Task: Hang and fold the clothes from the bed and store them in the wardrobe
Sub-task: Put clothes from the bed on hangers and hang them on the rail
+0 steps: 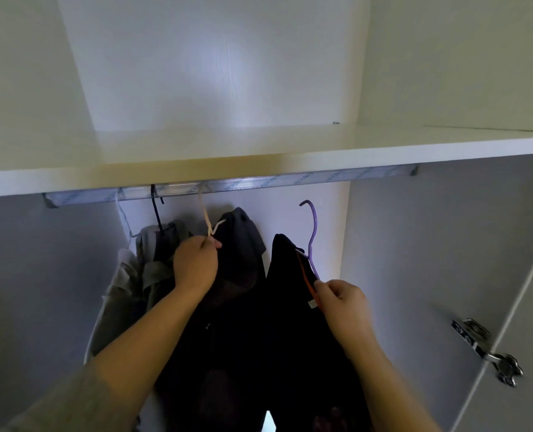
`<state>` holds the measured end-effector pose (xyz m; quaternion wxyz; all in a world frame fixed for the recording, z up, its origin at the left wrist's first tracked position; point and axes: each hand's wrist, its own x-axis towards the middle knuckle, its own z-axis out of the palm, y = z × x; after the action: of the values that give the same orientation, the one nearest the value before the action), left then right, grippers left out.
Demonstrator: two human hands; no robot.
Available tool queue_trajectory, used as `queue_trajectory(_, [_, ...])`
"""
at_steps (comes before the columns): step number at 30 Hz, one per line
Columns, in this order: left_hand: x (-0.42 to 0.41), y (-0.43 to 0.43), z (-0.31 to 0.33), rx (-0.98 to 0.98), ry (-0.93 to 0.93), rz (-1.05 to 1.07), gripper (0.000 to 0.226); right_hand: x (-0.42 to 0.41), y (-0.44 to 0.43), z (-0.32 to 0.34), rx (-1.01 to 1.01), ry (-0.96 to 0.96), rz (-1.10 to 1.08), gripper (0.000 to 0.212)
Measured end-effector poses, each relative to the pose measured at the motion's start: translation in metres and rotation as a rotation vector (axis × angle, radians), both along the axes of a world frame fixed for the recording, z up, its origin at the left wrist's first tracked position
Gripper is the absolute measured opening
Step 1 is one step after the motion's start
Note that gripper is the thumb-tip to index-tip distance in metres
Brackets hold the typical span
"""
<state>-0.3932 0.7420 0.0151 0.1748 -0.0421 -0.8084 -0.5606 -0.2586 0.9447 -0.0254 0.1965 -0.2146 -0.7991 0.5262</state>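
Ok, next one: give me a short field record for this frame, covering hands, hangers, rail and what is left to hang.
place: inside the wardrobe, rail under the shelf
left hand: pinches the neck of the cream hanger, whose hook is over the rail
right hand: pinches the purple hanger, whose hook is below the rail, not on it
on cream hanger: dark garment
on purple hanger: black garment with orange trim
already hung: grey garment on black hanger, far left
left to do: hook purple hanger onto rail
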Motion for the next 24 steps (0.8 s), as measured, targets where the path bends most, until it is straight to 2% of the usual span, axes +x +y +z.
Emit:
queue_trajectory(14, [-0.057,0.01,0.044,-0.082,-0.033,0.032,0.027,-0.002,0.007,0.003,0.061,0.059,-0.055,0.038])
queue_trajectory(24, [-0.075,0.01,0.015,-0.16,-0.181,0.047,0.029,-0.003,0.014,-0.005,0.085,0.017,-0.047,0.039])
